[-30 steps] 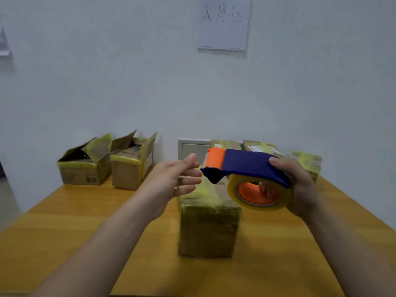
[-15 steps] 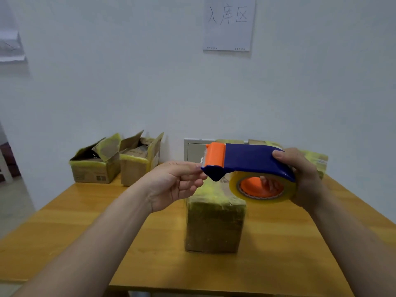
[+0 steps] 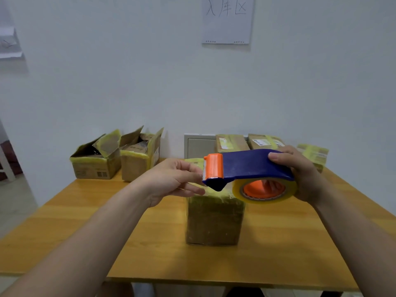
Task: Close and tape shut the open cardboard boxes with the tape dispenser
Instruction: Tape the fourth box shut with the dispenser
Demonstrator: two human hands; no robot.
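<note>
My right hand (image 3: 304, 176) grips a blue tape dispenser (image 3: 252, 165) with an orange cutter end and a roll of clear tape (image 3: 264, 190), held in the air above a closed cardboard box (image 3: 214, 221) at the table's middle. The box is wrapped in yellowish tape. My left hand (image 3: 171, 181) reaches to the orange cutter end. Its thumb is above and its fingers below, fairly straight, with the tips at the toothed blade. I cannot make out any tape between them. Two open boxes (image 3: 96, 161) (image 3: 139, 159) with raised flaps stand at the back left.
Three taped boxes (image 3: 231, 143) (image 3: 265, 141) (image 3: 315, 153) stand at the back right against the white wall. The wooden table (image 3: 85, 232) has its front edge close to me. A paper sign (image 3: 227, 18) hangs on the wall. Floor shows at the left.
Both hands with the dispenser have risen slightly. My left hand has closed in on the orange cutter end, and its fingertips now reach the blade.
</note>
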